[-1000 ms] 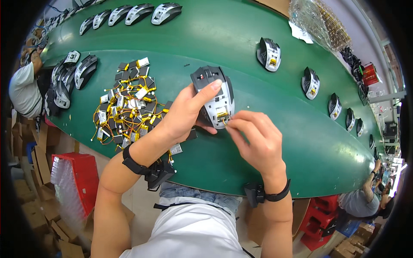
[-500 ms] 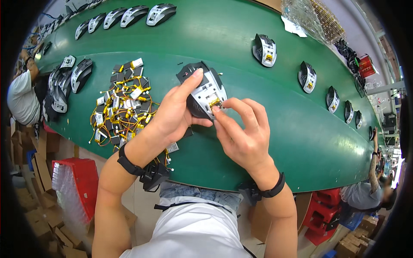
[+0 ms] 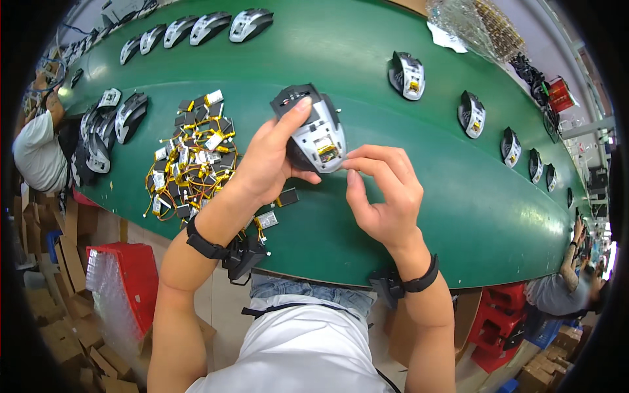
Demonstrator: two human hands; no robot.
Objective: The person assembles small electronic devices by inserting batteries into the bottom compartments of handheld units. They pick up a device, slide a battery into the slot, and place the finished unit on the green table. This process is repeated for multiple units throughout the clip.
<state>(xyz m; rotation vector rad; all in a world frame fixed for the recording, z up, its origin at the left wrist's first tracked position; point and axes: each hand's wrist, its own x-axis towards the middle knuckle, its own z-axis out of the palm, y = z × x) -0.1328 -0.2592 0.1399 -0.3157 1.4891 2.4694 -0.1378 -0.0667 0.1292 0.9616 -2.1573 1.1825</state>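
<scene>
My left hand (image 3: 265,154) is closed around a black and grey computer mouse (image 3: 321,134), thumb on its upper part. An opening in the mouse's light grey shell shows a yellow-taped piece (image 3: 325,149). My right hand (image 3: 390,190) is at the lower right edge of the mouse, index fingertip by the shell and thumb spread away; nothing shows between its fingers. Left of the mouse lies a heap of small wired battery packs (image 3: 196,157), silver and black with yellow tape. A loose battery pack (image 3: 266,220) lies near my left forearm.
Several mice stand along the far left of the green table (image 3: 327,242), including one mouse (image 3: 251,25). More mice, such as this mouse (image 3: 407,75), line the right side. Another cluster of mice (image 3: 98,131) sits at left. A person (image 3: 42,141) is at the left and a co-worker's arm (image 3: 571,255) at right.
My right hand has drawn back from the mouse's opening to its lower right edge, with thumb and index finger parted. The left hand still holds the mouse, now tilted slightly differently.
</scene>
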